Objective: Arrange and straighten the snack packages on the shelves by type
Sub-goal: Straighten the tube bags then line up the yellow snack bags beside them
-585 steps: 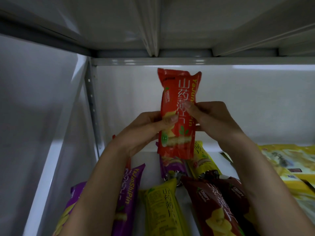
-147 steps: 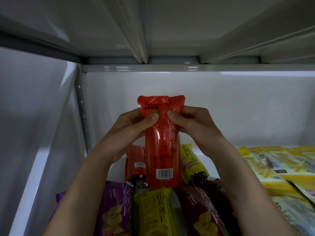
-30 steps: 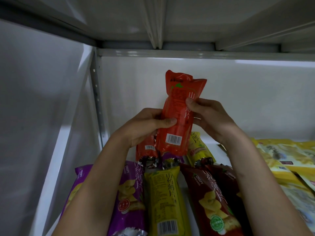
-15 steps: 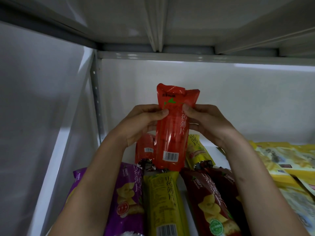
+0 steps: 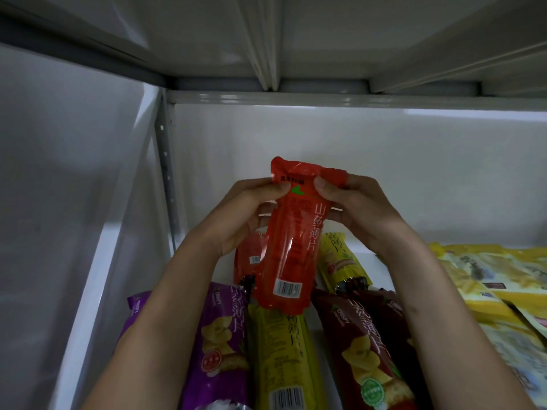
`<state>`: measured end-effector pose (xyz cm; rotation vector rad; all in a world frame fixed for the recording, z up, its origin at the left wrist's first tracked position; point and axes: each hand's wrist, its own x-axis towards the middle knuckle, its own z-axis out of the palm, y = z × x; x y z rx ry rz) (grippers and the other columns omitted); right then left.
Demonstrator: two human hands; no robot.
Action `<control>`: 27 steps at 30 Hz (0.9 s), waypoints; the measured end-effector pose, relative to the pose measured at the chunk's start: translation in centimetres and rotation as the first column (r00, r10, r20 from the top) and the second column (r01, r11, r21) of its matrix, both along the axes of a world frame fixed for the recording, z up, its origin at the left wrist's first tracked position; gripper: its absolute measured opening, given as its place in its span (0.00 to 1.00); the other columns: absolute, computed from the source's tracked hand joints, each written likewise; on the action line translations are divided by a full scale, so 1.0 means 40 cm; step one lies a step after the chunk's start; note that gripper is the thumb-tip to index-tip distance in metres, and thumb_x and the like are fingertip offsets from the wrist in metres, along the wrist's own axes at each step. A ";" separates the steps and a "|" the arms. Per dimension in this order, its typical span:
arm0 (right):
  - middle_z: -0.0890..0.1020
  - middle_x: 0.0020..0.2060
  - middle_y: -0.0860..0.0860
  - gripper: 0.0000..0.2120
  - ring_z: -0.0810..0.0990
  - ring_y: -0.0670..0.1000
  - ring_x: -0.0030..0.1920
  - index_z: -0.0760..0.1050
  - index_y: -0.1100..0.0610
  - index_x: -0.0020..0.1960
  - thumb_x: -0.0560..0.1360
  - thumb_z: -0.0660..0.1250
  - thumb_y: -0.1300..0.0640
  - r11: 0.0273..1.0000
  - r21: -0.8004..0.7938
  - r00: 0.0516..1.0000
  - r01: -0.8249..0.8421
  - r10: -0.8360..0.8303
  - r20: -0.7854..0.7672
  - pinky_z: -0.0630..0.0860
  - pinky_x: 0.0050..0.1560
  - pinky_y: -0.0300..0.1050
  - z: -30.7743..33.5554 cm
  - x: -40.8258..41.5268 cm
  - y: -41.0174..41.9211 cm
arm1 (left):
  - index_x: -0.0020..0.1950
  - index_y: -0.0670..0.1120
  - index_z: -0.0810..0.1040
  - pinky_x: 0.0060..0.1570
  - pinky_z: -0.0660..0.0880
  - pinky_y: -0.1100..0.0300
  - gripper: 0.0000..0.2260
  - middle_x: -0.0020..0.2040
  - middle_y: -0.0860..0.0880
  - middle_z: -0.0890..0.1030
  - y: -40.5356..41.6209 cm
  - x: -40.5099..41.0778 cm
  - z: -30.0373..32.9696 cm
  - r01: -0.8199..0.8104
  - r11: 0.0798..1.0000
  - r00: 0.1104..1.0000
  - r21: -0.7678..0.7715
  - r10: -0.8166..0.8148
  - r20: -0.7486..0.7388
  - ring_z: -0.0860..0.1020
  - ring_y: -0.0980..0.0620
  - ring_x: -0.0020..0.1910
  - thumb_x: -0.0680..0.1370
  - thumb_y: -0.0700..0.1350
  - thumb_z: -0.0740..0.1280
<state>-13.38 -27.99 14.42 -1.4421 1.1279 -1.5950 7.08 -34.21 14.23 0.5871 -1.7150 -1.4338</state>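
We're working inside a white metal shelf bay (image 5: 384, 161), and its back wall and left upright (image 5: 164, 179) box us in, so the main risk is space: a wide swing with the held pack knocks it on the steel or drags our forearms across the rows below. To the right lies a loose spread of flat yellow bags (image 5: 485, 279), overlapping and not squared; a careless right elbow would scatter them further. Below our arms, long chip packs lie side by side: purple pack (image 5: 220, 344), yellow-green pack (image 5: 284, 359), dark red pack (image 5: 364, 350). They're slick film, so we judge they'll slide or rotate if bumped. Further back lie a second red pack (image 5: 250, 258) and a second yellow-green pack (image 5: 340, 261), partly hidden. The task item, the red chip pack (image 5: 291, 241), hangs upright in the air over the middle of the shelf, barcode side toward us, its bottom edge just above the yellow-green pack. Left hand (image 5: 245, 214) and right hand (image 5: 361, 208) each pinch its crimped top seam between thumb and fingers, nothing supports the body. Failure modes: seam slips out of the pinch and the pack drops onto the row, or we pull the corners apart and tear the seal. It belongs by the red one at the back; landing it elsewhere mixes types.
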 end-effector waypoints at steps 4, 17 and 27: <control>0.88 0.54 0.56 0.23 0.87 0.56 0.57 0.84 0.60 0.61 0.70 0.76 0.49 1.000 0.017 0.999 -0.007 0.008 -0.046 0.81 0.64 0.61 -0.002 0.005 0.002 | 0.56 0.42 0.86 0.60 0.82 0.47 0.16 0.53 0.43 0.88 -0.001 -0.008 0.001 -0.116 0.993 0.991 -0.029 0.114 -0.073 0.86 0.45 0.55 0.77 0.53 0.72; 0.89 0.52 0.54 0.12 0.88 0.55 0.53 0.84 0.60 0.60 0.80 0.71 0.55 0.999 0.034 0.993 0.042 -0.038 -0.108 0.83 0.56 0.51 -0.002 -0.002 0.006 | 0.60 0.43 0.85 0.62 0.80 0.50 0.19 0.56 0.46 0.88 0.004 -0.011 -0.006 -0.047 0.999 0.999 -0.011 0.047 0.010 0.86 0.48 0.57 0.77 0.55 0.71; 0.89 0.50 0.55 0.10 0.88 0.53 0.52 0.85 0.62 0.57 0.79 0.73 0.57 0.997 0.059 0.996 0.049 -0.044 -0.079 0.85 0.56 0.50 -0.004 -0.004 0.008 | 0.60 0.43 0.84 0.58 0.82 0.55 0.21 0.55 0.46 0.88 0.007 -0.011 -0.003 -0.057 0.998 0.998 -0.001 0.056 -0.035 0.86 0.49 0.57 0.76 0.57 0.70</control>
